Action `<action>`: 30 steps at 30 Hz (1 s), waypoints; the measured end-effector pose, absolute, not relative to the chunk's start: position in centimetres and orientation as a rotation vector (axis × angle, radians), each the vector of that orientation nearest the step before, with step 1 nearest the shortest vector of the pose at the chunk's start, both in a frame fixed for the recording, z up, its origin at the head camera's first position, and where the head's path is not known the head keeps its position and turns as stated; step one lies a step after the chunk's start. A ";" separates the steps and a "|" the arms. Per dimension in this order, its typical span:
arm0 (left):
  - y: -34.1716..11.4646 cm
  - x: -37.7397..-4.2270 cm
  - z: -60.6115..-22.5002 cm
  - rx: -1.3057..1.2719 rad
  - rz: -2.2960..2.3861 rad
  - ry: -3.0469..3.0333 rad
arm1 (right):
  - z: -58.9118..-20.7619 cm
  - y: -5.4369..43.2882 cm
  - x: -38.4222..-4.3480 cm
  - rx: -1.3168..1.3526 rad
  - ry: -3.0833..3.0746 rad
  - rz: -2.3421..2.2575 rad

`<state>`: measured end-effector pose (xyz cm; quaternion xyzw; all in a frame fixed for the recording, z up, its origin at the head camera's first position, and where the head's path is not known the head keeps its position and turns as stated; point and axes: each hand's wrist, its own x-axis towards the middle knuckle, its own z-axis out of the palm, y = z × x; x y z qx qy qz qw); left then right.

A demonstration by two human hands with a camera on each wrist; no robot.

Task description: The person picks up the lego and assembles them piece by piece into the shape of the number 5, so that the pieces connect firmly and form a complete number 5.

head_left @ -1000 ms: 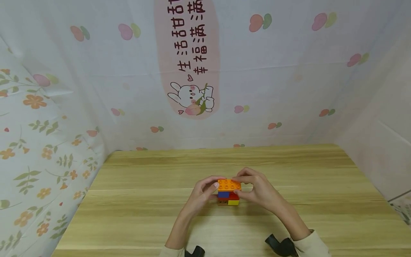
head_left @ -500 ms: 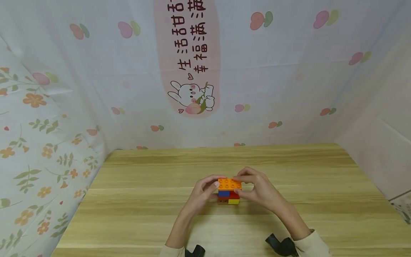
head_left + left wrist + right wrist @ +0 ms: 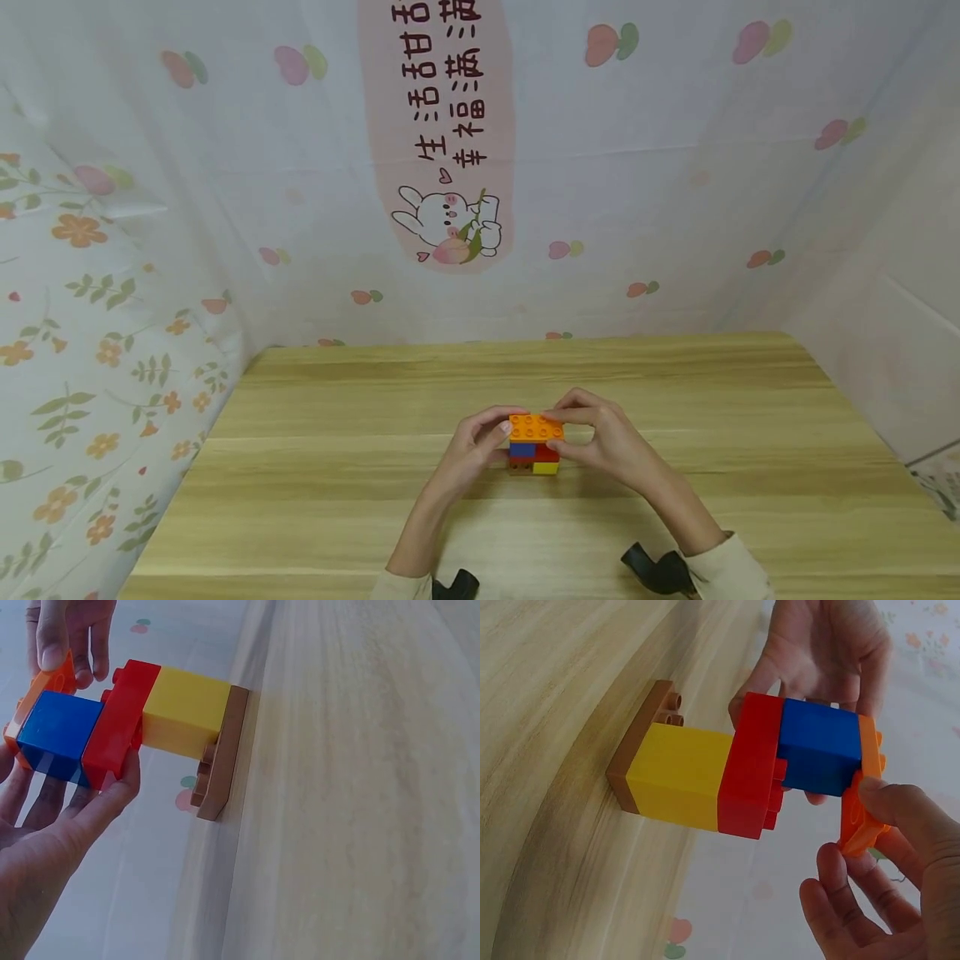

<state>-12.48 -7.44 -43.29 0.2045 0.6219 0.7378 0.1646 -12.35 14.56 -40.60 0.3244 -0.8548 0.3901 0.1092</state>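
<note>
A stack of toy building bricks stands on the table in front of me. Its brown base plate [image 3: 223,757] carries a yellow brick [image 3: 679,776] at the right end. A red brick [image 3: 748,765] crosses over the yellow one and overhangs to the left, with a blue brick [image 3: 61,733] on that overhang. On top lies an orange brick [image 3: 536,428], reaching out to the right over open space. My left hand [image 3: 474,447] grips the stack's left side, around the blue and orange bricks, one finger at the red brick. My right hand [image 3: 606,435] pinches the orange brick's right end.
The wooden table [image 3: 360,467] ends at a patterned white cloth backdrop [image 3: 645,192]. A floral cloth [image 3: 97,358] hangs along the left side. Black wrist mounts [image 3: 660,571] sit near both sleeves.
</note>
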 end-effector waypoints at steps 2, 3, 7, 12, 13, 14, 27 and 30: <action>-7.3 -12.8 -43.9 0.596 2.110 1.765 | -40.6 14.6 -12.3 0.956 -2.509 1.148; -7.3 -12.9 -44.2 0.603 2.113 1.766 | -40.6 14.6 -12.3 0.958 -2.505 1.150; -7.2 -13.0 -44.7 0.630 2.107 1.808 | -40.6 14.6 -12.3 0.980 -2.480 1.148; -7.3 -12.8 -44.7 0.669 2.107 1.836 | -40.9 14.6 -12.2 1.004 -2.415 1.175; -7.3 -12.8 -44.7 0.672 2.107 1.831 | -41.0 14.7 -12.1 1.005 -2.402 1.184; -7.3 -12.8 -44.6 0.673 2.106 1.828 | -41.1 14.7 -12.1 1.001 -2.392 1.191; -7.3 -12.7 -45.0 0.639 2.110 1.813 | -42.3 15.1 -12.3 0.883 -2.432 1.390; -7.7 -12.7 -45.1 0.637 2.148 1.771 | -42.7 15.4 -12.2 0.859 -2.446 1.408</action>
